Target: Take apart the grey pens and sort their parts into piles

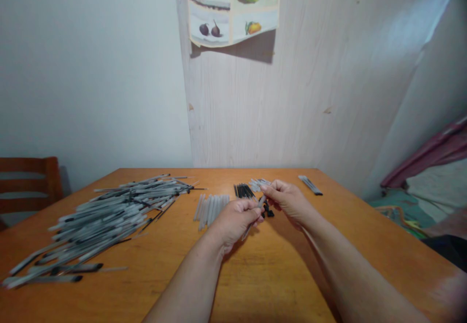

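Near the middle of the table, my left hand (235, 222) is closed around a slim translucent pen barrel (261, 201), which slants between my two hands. The fingertips of my right hand (286, 197) pinch its upper end. Part of the barrel is hidden by my fingers, and its lower end shows blurred below my left hand. Just behind my hands lie a row of thin black sticks like pen refills (242, 190) and several small clear pieces (257, 184). Small black parts like pen caps (269, 211) sit under my right hand. Left of my hands is a row of translucent tubes (210, 207).
A large heap of grey translucent pens with black ends (113, 216) covers the table's left side. At the back right lies a small bundle of pens (310, 185). The wooden table (175, 284) meets the wall behind; a wooden chair (29, 177) stands left.
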Motion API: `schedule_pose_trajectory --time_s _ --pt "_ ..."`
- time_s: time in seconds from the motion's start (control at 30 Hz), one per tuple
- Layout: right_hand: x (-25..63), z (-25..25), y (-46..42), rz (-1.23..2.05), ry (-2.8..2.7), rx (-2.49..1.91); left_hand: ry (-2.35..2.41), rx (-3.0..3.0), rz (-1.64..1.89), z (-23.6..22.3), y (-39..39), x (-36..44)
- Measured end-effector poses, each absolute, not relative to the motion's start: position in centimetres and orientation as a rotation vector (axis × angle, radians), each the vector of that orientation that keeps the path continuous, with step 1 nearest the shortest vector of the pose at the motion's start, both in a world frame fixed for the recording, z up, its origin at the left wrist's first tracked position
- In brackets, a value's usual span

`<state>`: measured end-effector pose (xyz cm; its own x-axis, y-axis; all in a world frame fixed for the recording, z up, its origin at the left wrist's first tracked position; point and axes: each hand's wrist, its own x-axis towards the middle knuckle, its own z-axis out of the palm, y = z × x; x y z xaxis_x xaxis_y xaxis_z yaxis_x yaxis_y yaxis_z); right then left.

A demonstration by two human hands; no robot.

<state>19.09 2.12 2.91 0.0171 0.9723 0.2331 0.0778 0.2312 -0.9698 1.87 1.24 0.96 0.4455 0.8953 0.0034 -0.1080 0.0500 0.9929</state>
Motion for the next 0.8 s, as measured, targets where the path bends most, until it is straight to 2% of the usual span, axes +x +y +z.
schedule_pose_trajectory --time_s 0.27,0.6,0.8 --pt "19.9 2.8 2.3 1.139 -1.343 -1.017 0.797 1.279 0.889 1.2 1.2 1.7" --pt "18.8 2.7 2.2 0.976 -1.311 -1.107 0.848 1.274 0.902 0.9 1.2 1.9" --pt "19.3 2.8 2.2 1.117 -1.339 -1.01 0.817 1.282 0.891 1.2 1.1 1.7"
